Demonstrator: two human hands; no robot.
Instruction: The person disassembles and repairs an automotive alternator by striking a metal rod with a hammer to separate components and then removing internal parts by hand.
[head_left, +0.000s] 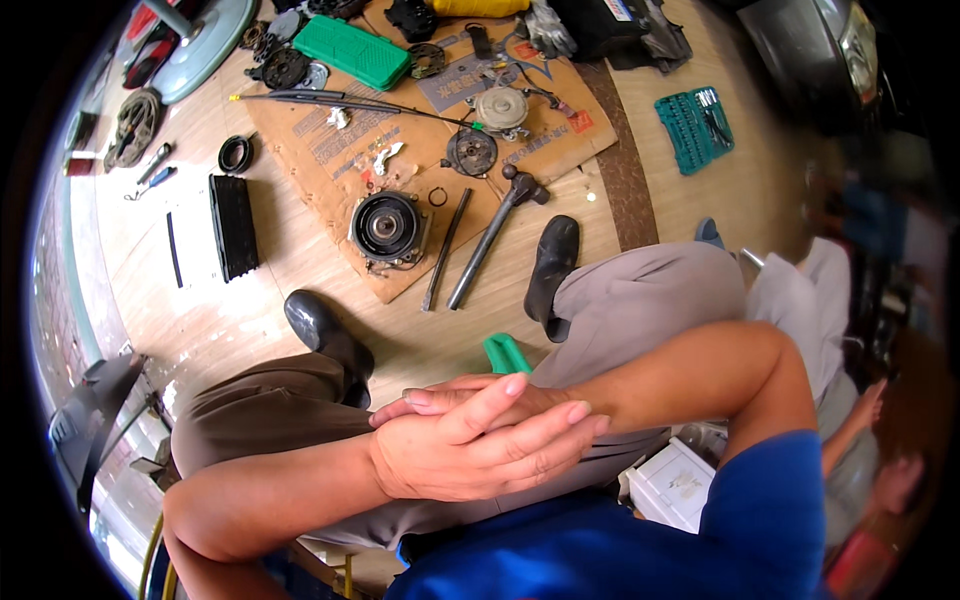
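My left hand [480, 450] lies across my right hand [510, 405] above my lap, palms toward each other. The left fingers are stretched out and spread, pointing right, with nothing in them. Beneath it, the right hand is partly hidden; its visible fingers extend flat to the left. Beyond my feet, a round black motor-like part [386, 226] in a metal housing rests on flattened cardboard [330, 150]. Beside it lie a thin metal bar [447, 250] and a hammer [497, 237]. Farther back are a silver round housing [500, 108] and a dark perforated disc [471, 152].
A green case [352, 52] and gloves [547, 28] are at the back. To the right sits an open teal tool set [694, 130]. A black finned block [234, 228], a black ring [235, 154] and screwdrivers [155, 172] lie left. Another person's hand [868, 405] shows at right.
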